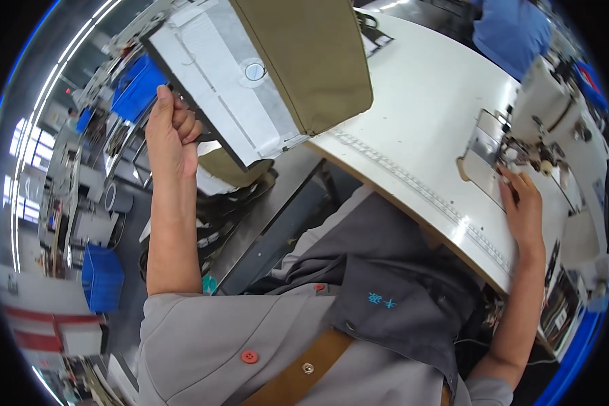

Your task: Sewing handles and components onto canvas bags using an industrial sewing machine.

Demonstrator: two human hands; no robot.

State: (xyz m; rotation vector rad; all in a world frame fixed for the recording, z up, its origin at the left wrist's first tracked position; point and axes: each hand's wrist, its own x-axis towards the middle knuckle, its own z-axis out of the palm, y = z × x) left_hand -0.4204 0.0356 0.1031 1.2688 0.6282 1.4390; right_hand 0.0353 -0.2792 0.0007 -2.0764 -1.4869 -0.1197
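My left hand (171, 125) is raised at the left, its fingers closed on the dark-bound edge of a sewn fabric piece (304, 61). One part of the piece is olive cloth. The part nearer my hand has a white lining with a round disc-like fitting (254, 72). It hangs tilted over the table's left end. My right hand (526, 210) rests by the metal plate of a white sewing machine (545, 95). Its fingers reach toward the needle area, apart from one another, with a dark gap between them. I make out nothing held there.
The white sewing table (413, 101) has a ruler strip (413, 179) along its near edge. More olive pieces (230, 166) lie on a lower stand at left. Blue bins (103, 277) stand on the floor beyond. A person in blue (511, 34) sits across the table.
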